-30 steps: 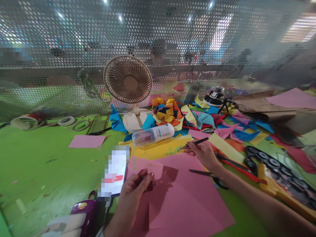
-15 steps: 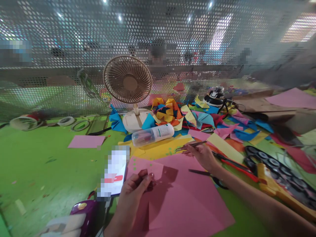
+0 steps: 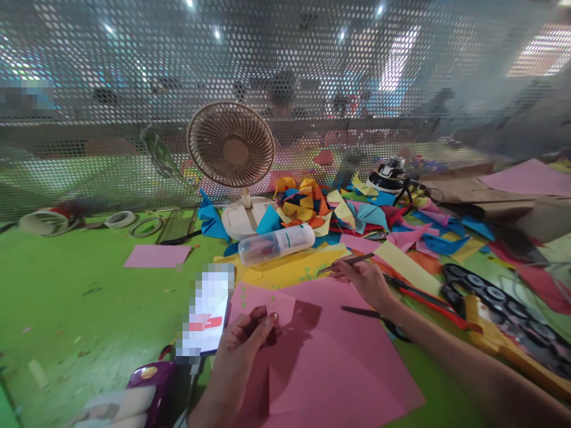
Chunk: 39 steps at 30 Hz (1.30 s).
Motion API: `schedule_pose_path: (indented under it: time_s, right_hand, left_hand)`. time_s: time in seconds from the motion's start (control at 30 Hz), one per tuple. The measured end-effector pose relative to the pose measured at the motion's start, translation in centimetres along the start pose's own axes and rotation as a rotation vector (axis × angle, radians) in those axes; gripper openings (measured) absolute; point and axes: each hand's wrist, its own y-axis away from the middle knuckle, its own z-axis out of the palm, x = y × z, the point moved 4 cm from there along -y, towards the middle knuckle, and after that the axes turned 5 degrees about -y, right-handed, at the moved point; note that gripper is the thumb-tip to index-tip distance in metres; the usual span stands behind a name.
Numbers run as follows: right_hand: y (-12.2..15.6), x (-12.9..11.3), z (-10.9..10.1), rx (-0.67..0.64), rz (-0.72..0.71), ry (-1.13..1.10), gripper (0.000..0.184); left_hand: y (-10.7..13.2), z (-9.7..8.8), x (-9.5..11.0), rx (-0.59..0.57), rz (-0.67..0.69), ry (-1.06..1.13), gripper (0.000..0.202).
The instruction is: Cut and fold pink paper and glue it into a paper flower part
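Pinched between thumb and fingers of my left hand [image 3: 250, 336] is a small pink paper card [image 3: 257, 297] with a few green dots on it. My right hand [image 3: 363, 279] is closed round a pair of dark tweezers [image 3: 352, 260]. The tweezer tips point left, over a yellow sheet [image 3: 285, 264] sprinkled with small green bits; whether they grip a bit is too small to tell. A large pink sheet [image 3: 339, 356] with fold lines lies under both hands. Beside my right wrist are black scissors [image 3: 361, 311], partly hidden by the forearm.
A clear bottle [image 3: 276, 244] lies behind the yellow sheet, and a small fan [image 3: 235, 151] stands beyond it. To the left are a phone [image 3: 207, 315] and a purple case [image 3: 154, 386]. Folded coloured papers [image 3: 306, 202] are heaped behind; a yellow-handled tool [image 3: 486, 327] lies right.
The tweezer tips have shifted very slightly over the yellow sheet. Both hands otherwise stay where they were.
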Motion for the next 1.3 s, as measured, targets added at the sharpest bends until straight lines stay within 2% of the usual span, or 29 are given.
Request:
schedule_pose_path:
  time_s: [0.23, 0.47, 0.6, 1.03, 1.3]
  right_hand:
    - [0.06, -0.08, -0.02, 0.006, 0.001, -0.013, 0.047]
    - [0.89, -0.76, 0.24, -0.068, -0.052, 0.096, 0.038]
    - [0.81, -0.54, -0.01, -0.049, -0.037, 0.045, 0.035]
    - [0.62, -0.07, -0.02, -0.145, -0.012, 0.017, 0.037]
    - [0.43, 0.22, 0.46, -0.148, -0.070, 0.005, 0.036]
  left_hand:
    - [-0.07, -0.02, 0.06, -0.009, 0.006, -0.012, 0.034]
    - [-0.38, -0.23, -0.25, -0.049, 0.002, -0.022, 0.032]
    - [-0.43, -0.32, -0.41, -0.059, 0.007, -0.021, 0.030]
    - [-0.46, -0.35, -0.55, -0.086, 0.018, -0.023, 0.027]
    - [-0.56, -0.45, -0.75, -0.096, 0.017, -0.031, 0.027]
